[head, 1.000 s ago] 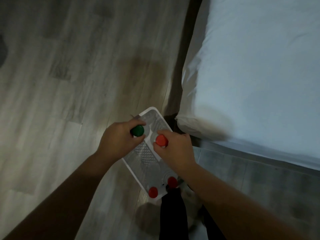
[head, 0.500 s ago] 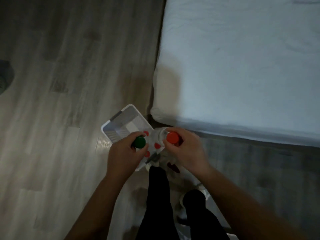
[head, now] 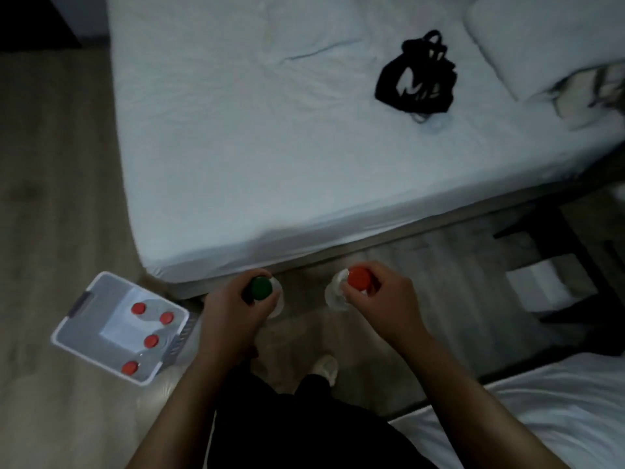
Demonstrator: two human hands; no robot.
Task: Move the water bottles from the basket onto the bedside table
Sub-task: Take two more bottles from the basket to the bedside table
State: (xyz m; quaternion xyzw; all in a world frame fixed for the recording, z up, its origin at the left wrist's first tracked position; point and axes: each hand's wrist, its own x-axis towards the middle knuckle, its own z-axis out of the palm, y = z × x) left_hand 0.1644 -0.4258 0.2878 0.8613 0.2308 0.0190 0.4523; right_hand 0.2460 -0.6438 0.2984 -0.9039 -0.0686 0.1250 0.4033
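Note:
My left hand (head: 233,316) grips a clear water bottle with a green cap (head: 261,288) by its neck. In my right hand (head: 385,299) hangs a second clear bottle with a red cap (head: 359,278), held the same way. Both bottles are in the air over the floor, just in front of the bed's near edge. The white basket (head: 79,308) stands on the floor to the lower left, apart from my hands, with several red-capped bottles (head: 151,340) upright inside. A dark bedside table (head: 554,238) shows at the right, between the two beds.
A white bed (head: 287,137) fills the upper middle, with a black bag (head: 417,79) and a pillow (head: 541,38) on it. A second white bed (head: 541,411) edges the lower right. My legs and a shoe (head: 326,365) stand on the wooden floor between them.
Both hands have lifted their bottles out of the basket and carried them to the right. The view has swung right, so the basket now lies at the lower left.

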